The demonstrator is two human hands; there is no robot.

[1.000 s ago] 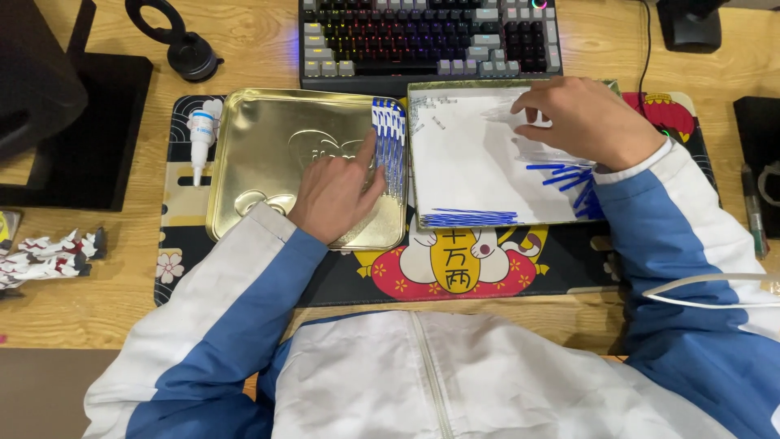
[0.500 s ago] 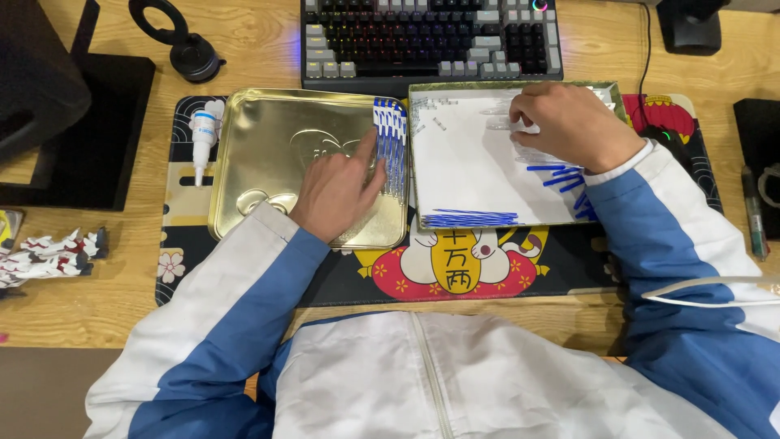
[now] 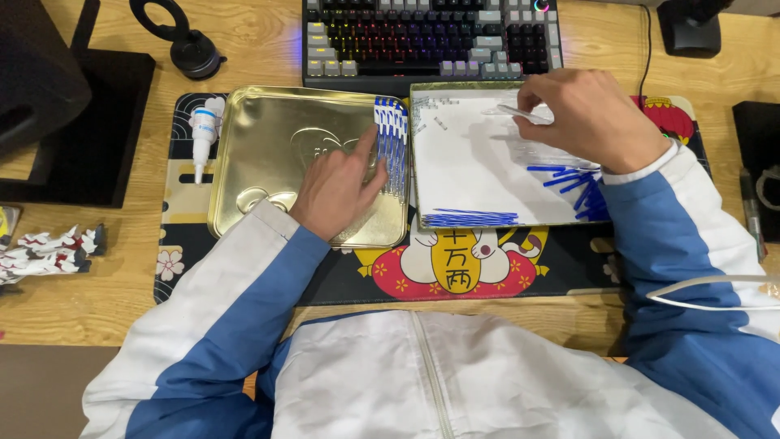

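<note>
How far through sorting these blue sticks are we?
Done: a row of blue-tipped sticks stands along the gold tray's right edge. In hand: left hand rests in that tray; right hand pinches one pale stick over the white tray. Left: loose blue sticks lie there.

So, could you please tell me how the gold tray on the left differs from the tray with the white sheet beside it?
The gold tray shows bare, shiny embossed metal; the white-lined tray is covered by a white sheet. In the gold tray the blue sticks stand in one neat row along its right edge; in the white-lined tray they lie in loose groups. The left hand rests flat in the gold tray, while the right hand holds a thin white stick over the other. Both are shallow, rectangular and lie side by side on the desk mat.
</note>
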